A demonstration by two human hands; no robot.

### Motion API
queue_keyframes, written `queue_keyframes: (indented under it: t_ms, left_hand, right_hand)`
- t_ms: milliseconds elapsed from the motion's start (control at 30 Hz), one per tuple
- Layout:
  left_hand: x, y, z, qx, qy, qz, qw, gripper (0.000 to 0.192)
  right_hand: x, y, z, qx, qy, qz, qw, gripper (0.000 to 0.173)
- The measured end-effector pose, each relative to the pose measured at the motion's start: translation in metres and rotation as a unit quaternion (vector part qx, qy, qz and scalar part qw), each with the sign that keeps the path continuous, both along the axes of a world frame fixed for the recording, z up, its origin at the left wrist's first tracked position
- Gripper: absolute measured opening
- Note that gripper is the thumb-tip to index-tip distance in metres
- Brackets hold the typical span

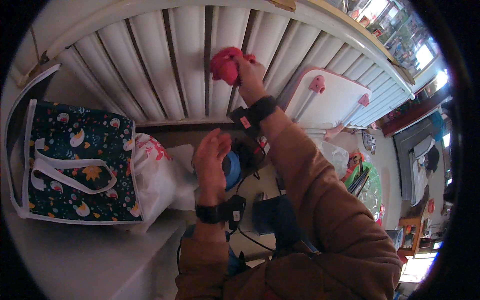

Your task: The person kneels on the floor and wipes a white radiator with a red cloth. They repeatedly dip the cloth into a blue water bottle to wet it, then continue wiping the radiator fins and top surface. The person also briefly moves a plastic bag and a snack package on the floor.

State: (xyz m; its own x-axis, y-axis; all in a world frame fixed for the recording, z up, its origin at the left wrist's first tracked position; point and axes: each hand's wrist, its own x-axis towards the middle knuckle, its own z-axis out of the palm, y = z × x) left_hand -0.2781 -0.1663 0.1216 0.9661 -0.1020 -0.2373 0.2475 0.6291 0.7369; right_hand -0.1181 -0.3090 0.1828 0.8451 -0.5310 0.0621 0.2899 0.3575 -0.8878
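In my right hand (pixel 252 75) is a bunched red cloth (pixel 226 66), held against or just in front of the white panels of a radiator (pixel 189 63); I cannot tell whether it touches. My left hand (pixel 210 161) is raised lower down with nothing in it, its fingers partly curled and the thumb apart. Beneath that hand shows part of a round blue container (pixel 233 170), mostly hidden. Both wrists wear black straps with small devices.
A dark green patterned bag (pixel 82 135) with white handles stands left, beside a white plastic bag (pixel 155 180). A white folding table (pixel 330 93) with pink leg fittings leans on the radiator. Green and clear plastic bags (pixel 369 187) lie right. A pale ledge (pixel 112 255) fills the lower left.
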Motion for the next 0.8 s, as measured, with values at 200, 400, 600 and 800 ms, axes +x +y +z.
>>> queue_keyframes:
  t_ms: [200,400,600,800]
  left_hand:
    - [-0.002,-0.001,0.001,-0.011,-0.008,-0.014,1.0,0.033]
    - [0.002,0.002,-0.004,-0.012,-0.017,-0.001,1.0,0.033]
    - [0.002,0.002,-0.007,-0.021,-0.024,-0.008,0.999,0.034]
    - [0.001,0.001,-0.004,-0.015,-0.026,0.009,1.0,0.033]
  right_hand:
    - [0.004,-0.005,-0.003,-0.054,0.027,-0.002,0.998,0.015]
    - [0.013,-0.006,0.0,-0.009,0.031,0.045,0.998,0.03]
    - [-0.004,-0.003,0.003,-0.01,0.065,-0.003,0.998,0.023]
    - [0.006,-0.004,0.004,0.051,-0.063,0.033,0.996,0.016]
